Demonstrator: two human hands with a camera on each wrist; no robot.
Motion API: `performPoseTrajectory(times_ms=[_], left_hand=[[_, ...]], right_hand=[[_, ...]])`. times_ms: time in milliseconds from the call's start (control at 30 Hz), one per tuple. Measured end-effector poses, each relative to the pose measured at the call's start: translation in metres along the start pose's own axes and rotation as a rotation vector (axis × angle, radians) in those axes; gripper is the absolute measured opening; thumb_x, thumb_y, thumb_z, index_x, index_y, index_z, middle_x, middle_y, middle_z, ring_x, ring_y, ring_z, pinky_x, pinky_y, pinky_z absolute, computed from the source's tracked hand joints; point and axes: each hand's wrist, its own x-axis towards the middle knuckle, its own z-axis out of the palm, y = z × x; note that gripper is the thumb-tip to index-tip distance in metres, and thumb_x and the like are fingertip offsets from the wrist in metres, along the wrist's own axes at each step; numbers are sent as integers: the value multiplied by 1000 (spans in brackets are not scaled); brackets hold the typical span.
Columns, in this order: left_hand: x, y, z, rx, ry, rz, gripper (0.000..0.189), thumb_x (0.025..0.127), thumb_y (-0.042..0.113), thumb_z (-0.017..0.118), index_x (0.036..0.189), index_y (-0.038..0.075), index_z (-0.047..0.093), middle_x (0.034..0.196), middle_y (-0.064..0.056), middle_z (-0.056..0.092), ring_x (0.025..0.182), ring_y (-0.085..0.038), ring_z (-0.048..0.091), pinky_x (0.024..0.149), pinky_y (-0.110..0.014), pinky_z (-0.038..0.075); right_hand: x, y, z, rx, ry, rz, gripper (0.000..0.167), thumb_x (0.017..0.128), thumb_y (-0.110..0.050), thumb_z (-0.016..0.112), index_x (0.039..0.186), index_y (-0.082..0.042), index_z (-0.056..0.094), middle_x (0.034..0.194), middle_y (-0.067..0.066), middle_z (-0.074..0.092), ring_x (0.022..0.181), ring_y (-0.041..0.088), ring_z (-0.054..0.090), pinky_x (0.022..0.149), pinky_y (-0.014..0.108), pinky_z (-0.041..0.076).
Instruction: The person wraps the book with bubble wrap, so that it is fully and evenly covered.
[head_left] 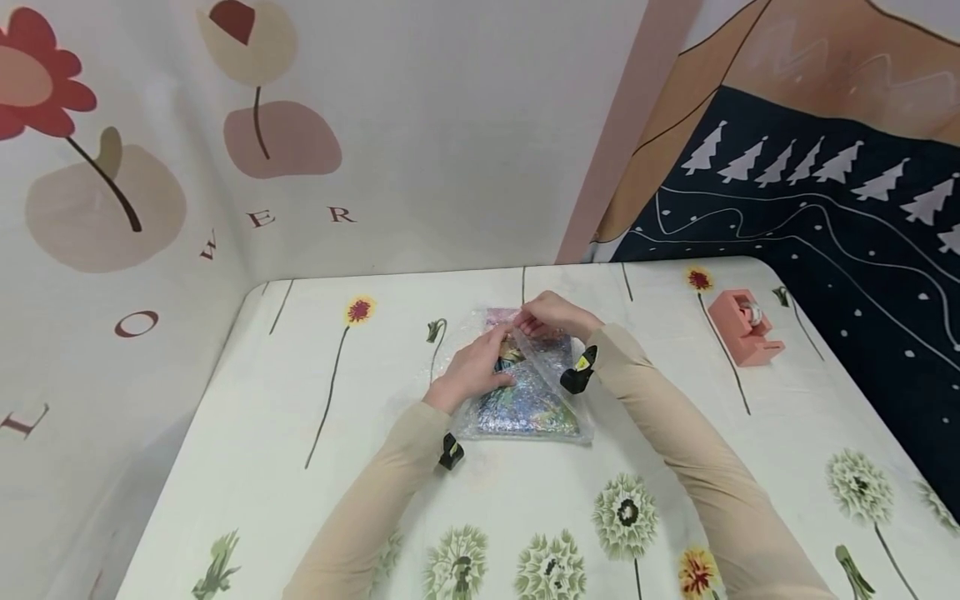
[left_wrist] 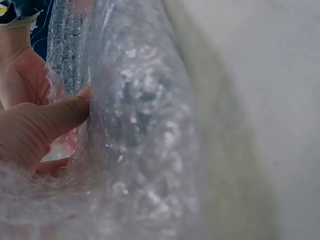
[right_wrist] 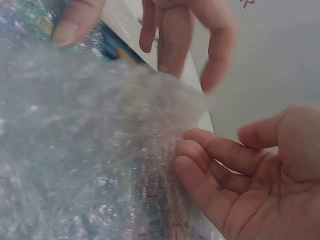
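Note:
A flat rectangular thing with a colourful printed face [head_left: 512,354], like a book or a board, lies in clear bubble wrap [head_left: 528,408] in the middle of the table. A flap of wrap crosses it diagonally. My left hand [head_left: 474,367] lies over its left side, thumb on the package, fingers reaching toward the far edge. At the top right, my right hand [head_left: 557,315] touches the wrap's edge with bent fingertips. The right wrist view shows the right thumb [right_wrist: 265,132] apart from the wrap. Close up in the left wrist view, bubble wrap [left_wrist: 140,120] hides most of the package.
A pink tape dispenser [head_left: 742,329] with a roll of tape stands at the table's far right. A white flower-patterned cloth [head_left: 255,400] covers the table. Printed curtains [head_left: 465,133] hang along the far and side edges.

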Motion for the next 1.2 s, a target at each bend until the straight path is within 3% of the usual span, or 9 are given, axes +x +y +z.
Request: performPoseTrajectory(times_ms=[100, 267, 400, 500, 600, 667, 767, 933, 1200], left_hand=[[0, -1, 0, -25, 6, 22, 89, 81, 25, 75, 149, 13, 19, 144, -11, 39, 122, -29, 47, 89, -45, 46], [-1, -1, -2, 39, -36, 16, 77, 84, 29, 71, 146, 8, 31, 149, -13, 31, 135, -29, 31, 101, -46, 37], [-2, 1, -5, 86, -57, 3, 70, 85, 32, 69, 141, 3, 39, 148, -12, 33, 133, -27, 34, 98, -42, 41], [-2, 2, -6, 93, -60, -9, 69, 85, 34, 69, 140, 4, 42, 146, -12, 33, 129, -27, 39, 93, -42, 45], [-1, 2, -6, 87, -64, -17, 69, 84, 34, 70, 139, 4, 44, 143, -13, 34, 124, -27, 43, 90, -41, 47], [0, 3, -6, 85, -66, -19, 69, 83, 35, 71, 138, 4, 44, 141, -13, 35, 121, -26, 46, 89, -39, 47], [0, 3, -6, 88, -65, -20, 69, 82, 35, 72, 138, 4, 45, 139, -14, 35, 119, -26, 47, 88, -39, 48], [1, 2, -8, 90, -68, -31, 69, 82, 36, 72, 138, 4, 46, 141, -14, 34, 121, -28, 46, 90, -41, 47], [1, 1, -7, 91, -61, -17, 69, 82, 37, 72, 138, 5, 46, 141, -14, 34, 121, -28, 46, 89, -43, 47]], right_hand=[[1, 0, -1, 16, -26, 3, 33, 97, -12, 40, 100, 8, 66, 79, 9, 63, 69, 16, 59, 71, 30, 52], [3, -1, -1, 25, -31, 8, 32, 96, -11, 41, 100, 9, 66, 78, 9, 63, 66, 15, 58, 66, 27, 51], [0, 1, -2, -32, -36, -31, 31, 97, -13, 43, 105, 7, 66, 85, 12, 65, 72, 16, 60, 69, 27, 52], [-4, 9, -4, -143, -63, -143, 30, 97, -13, 47, 115, 5, 63, 102, 15, 66, 86, 19, 62, 78, 31, 52], [-10, 20, -8, -261, -99, -334, 33, 93, -8, 55, 123, 6, 57, 117, 20, 60, 103, 27, 60, 87, 35, 49], [-14, 28, -11, -342, -114, -472, 40, 88, -4, 62, 126, 7, 54, 123, 22, 55, 110, 32, 56, 90, 39, 48], [-23, 35, -16, -444, -135, -602, 56, 80, -5, 73, 129, 8, 49, 130, 25, 46, 117, 37, 49, 94, 44, 45], [-33, 42, -20, -586, -198, -683, 83, 70, -21, 83, 135, 10, 42, 141, 28, 35, 130, 43, 32, 103, 52, 31], [-36, 47, -16, -657, -191, -667, 93, 67, -26, 85, 138, 9, 36, 144, 28, 30, 134, 42, 26, 107, 52, 26]])
